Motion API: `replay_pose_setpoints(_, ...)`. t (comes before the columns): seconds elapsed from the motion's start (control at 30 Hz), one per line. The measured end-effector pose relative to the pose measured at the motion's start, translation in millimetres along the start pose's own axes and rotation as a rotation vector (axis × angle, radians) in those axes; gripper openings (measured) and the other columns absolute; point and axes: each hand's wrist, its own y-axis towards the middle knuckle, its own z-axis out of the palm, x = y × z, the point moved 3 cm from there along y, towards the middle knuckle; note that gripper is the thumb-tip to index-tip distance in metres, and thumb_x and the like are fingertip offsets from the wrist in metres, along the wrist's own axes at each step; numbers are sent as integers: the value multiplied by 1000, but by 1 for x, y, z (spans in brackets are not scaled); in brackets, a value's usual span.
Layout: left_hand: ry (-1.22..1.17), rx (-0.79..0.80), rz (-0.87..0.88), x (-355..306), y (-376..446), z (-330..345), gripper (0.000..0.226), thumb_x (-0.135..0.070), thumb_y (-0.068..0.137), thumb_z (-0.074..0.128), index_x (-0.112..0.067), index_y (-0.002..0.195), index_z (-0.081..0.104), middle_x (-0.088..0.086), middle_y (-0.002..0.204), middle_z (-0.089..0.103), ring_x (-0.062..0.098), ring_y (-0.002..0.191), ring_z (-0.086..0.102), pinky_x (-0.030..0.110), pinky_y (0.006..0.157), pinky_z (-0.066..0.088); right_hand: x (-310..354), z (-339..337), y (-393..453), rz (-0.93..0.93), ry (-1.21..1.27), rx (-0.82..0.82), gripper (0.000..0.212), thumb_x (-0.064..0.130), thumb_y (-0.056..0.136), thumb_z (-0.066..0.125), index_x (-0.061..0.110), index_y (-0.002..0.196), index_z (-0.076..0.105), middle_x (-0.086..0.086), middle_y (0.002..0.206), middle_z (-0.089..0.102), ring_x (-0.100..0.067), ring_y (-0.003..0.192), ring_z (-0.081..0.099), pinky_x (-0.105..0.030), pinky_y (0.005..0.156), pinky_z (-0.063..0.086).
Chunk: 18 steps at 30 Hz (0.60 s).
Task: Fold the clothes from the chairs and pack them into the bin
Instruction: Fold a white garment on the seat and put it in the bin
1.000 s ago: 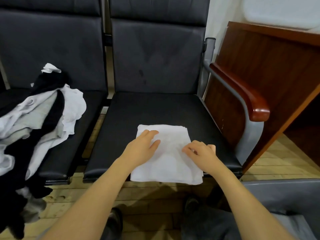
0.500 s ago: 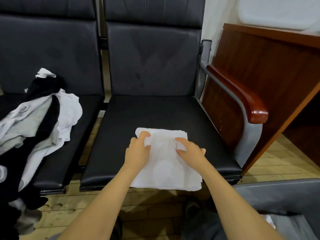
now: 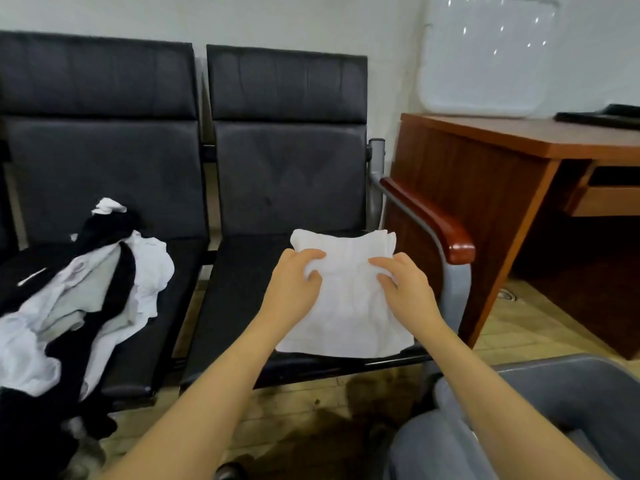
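Folded white garment held over the right chair seat, far edge raised, near edge hanging at the seat's front lip. Left hand grips the garment's left side, fingers curled on top with cloth bunched between thumb and fingers. Right hand grips the right side the same way, fingers curled over the top, thumb against the fabric. Both hands sit at mid-height of the fold, apart from each other, with a strip of cloth between them. Cannot tell whether the garment's underside touches the seat.

Left chair carries a loose pile of clothes, black, white and grey mixed, spilling over the seat front toward the floor. Pile is well apart from the folded piece, across the gap between the 2 seats.

Wooden armrest on a grey metal frame runs just right of the right hand. Brown wooden desk stands beyond it against the wall. Grey bin is at lower right, near the right forearm, its rim partly hidden by the arm; some grey fabric shows at its near side. Wood plank floor under the chairs
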Motion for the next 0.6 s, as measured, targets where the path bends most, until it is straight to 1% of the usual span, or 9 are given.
replay_pose_setpoints(0.03,-8,0,31,-14,-1,0,35,-11,93,47,-28,123,55,-6,100,42,4,78,48,9,61,37,2,-16,-2,-11,-19,-34,31,10,98,47,17,126,58,6,94,43,-15,82,51,-19,60,34)
replay_pose_setpoints(0.1,-21,4,95,-41,-5,5,36,-10,92,48,-28,122,57,-7,99,42,5,80,48,10,64,37,2,-48,-7,-17,-41,-86,32,10,97,47,16,126,59,7,96,46,-14,84,51,-22,65,38)
replay_pose_setpoints(0.2,-27,22,178,-78,-16,25,36,-10,93,49,-27,123,56,-6,100,43,10,90,48,10,66,37,-7,-94,-20,7,-69,-143,33,12,98,46,19,128,57,9,100,47,-9,88,50,-18,68,40)
replay_pose_setpoints(0.23,-29,34,199,-89,-20,34,36,-11,93,49,-27,124,55,-5,101,43,12,93,48,11,67,37,-13,-108,-26,23,-83,-158,33,13,98,46,20,129,56,9,100,46,-9,89,50,-18,70,40)
replay_pose_setpoints(0.33,-43,89,240,-116,-34,68,35,-14,93,50,-27,126,54,-5,104,44,14,98,48,19,74,40,-40,-144,-48,85,-129,-189,33,14,99,46,19,130,55,9,100,46,-10,90,50,-23,79,44)
replay_pose_setpoints(0.43,-78,170,259,-135,-48,116,34,-14,93,51,-25,125,55,-4,114,47,12,100,50,22,79,41,-82,-167,-74,171,-180,-171,32,15,99,46,19,130,55,5,106,51,-11,93,51,-20,82,41)
replay_pose_setpoints(0.5,-69,242,281,-144,-58,156,33,-15,94,51,-23,126,55,-1,122,48,16,109,50,25,86,43,-116,-174,-94,237,-230,-140,32,15,98,47,22,129,56,1,116,55,-13,97,54,-18,84,41)
replay_pose_setpoints(0.53,-60,284,287,-146,-62,178,33,-16,94,50,-23,126,54,0,126,48,17,113,49,26,90,42,-134,-176,-104,276,-249,-119,32,15,98,48,23,128,56,1,121,56,-14,102,55,-19,88,42)
replay_pose_setpoints(0.6,-68,370,273,-148,-72,225,32,-18,95,50,-22,127,54,0,132,46,18,118,47,25,91,39,-177,-178,-127,364,-269,-62,33,15,98,48,25,128,57,3,132,54,-18,113,54,-23,96,42)
